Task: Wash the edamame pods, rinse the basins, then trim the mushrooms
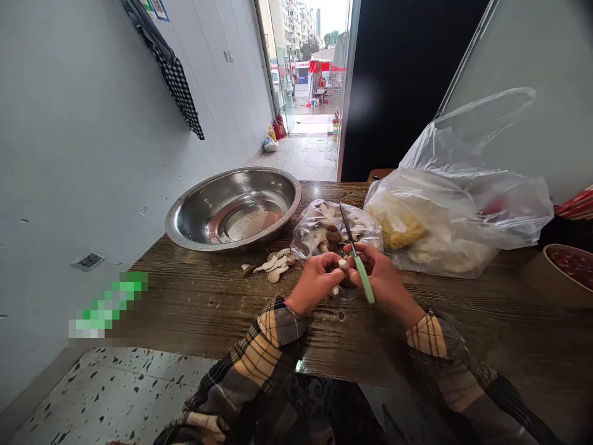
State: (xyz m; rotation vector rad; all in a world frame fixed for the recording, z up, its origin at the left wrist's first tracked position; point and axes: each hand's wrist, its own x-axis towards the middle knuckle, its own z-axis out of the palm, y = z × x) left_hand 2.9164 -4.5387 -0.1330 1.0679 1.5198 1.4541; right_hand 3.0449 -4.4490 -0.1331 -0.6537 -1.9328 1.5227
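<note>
Holding a mushroom (343, 264) and a knife (364, 281) above a wooden table (204, 309)

Both hands are brought together low over the table, wrists in plaid sleeves (266, 337); the left hand (312, 281) is curled, thumb and fingertips pinched about the pale mushroom, which sits in the narrow gap between the two hands; the right hand (384, 281) is half closed around the green handle of the knife, its fingertips also close to the mushroom; the dark blade points up and away, past the fingers; how firmly each finger presses cannot be told.

Just beyond the fingertips lies a clear bag (303, 238) filled with more mushrooms; left of the left hand, on bare wood, rests a small heap of mushroom pieces (274, 266), pale with some brown; farther out on that side stands a wide metal basin (192, 216), wet inside; beyond the right hand sits a larger plastic bag (445, 210), with yellow food (401, 225) visible through its wall; well to the right of the right hand stands a bowl (553, 287) with dark red contents, partly cut off by the picture's edge; far ahead of both hands, a doorway (303, 123) gives onto a street.
</note>
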